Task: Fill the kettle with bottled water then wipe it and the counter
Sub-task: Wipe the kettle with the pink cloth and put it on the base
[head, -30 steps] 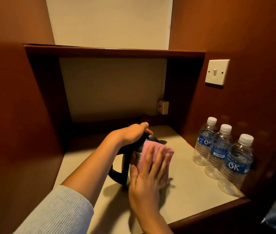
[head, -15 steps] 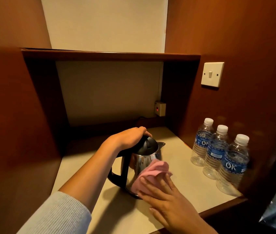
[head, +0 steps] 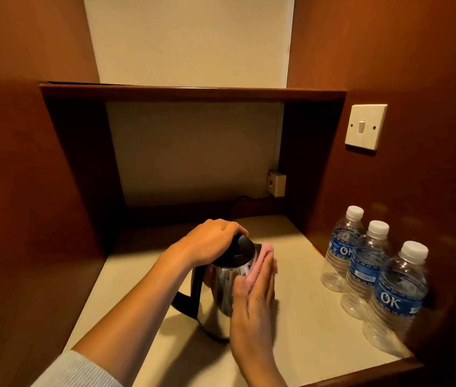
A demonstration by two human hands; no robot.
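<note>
1. Kettle (head: 222, 286) of shiny steel stands upright on the pale counter (head: 313, 317), near the middle, its black lid (head: 239, 248) closed and its black handle (head: 190, 297) facing left.
2. Judging by the closed lid, filling looks finished; whether water is inside cannot be seen.
3. Wiping the kettle is under way. Wiping the counter appears to be left.
4. Left hand (head: 210, 241) reaches in from the near left and curls over the top of the lid and handle, steadying the kettle.
5. Right hand (head: 253, 297) comes from the near edge, fingers straight and together, pressing a pink cloth (head: 263, 263) flat against the kettle's right side.
6. Three capped water bottles (head: 361, 275) stand in a row along the right wall, well apart from the kettle.
</note>
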